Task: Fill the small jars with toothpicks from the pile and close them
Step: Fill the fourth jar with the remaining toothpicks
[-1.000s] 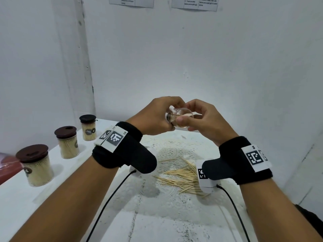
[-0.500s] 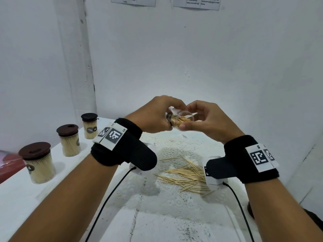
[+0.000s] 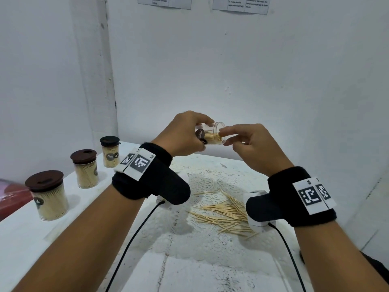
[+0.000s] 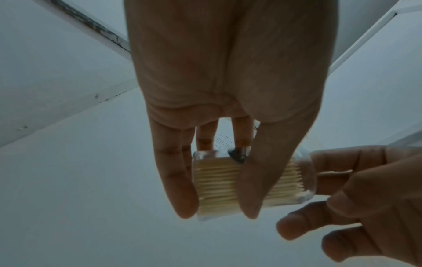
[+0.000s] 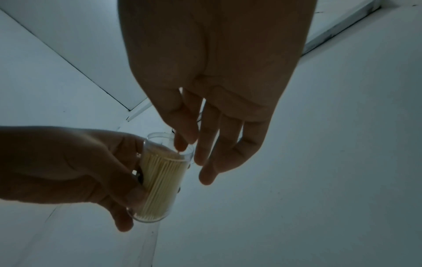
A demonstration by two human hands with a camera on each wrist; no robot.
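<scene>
A small clear jar (image 3: 213, 135) lies tilted on its side in the air, nearly full of toothpicks, with no lid on its mouth. My left hand (image 3: 203, 132) grips its body, thumb and fingers round it (image 4: 217, 207). The mouth points right, where my right hand (image 3: 225, 137) has its index fingertip on the toothpick ends and its thumb just under the rim (image 5: 186, 142); the other fingers hang relaxed. A loose toothpick pile (image 3: 223, 213) lies on the table below my right wrist. I see no lid for this jar.
Three filled jars with brown lids stand in a row at the left: (image 3: 109, 151), (image 3: 85, 168), (image 3: 48, 194). A white lace doily (image 3: 210, 184) lies under the pile. A red object (image 3: 10, 199) sits beyond the table's left edge. White walls close off the back and sides.
My right hand has drawn back to the right, off the jar's mouth, so the rim now shows and only its index tip and thumb stay there. The left hand still holds the jar.
</scene>
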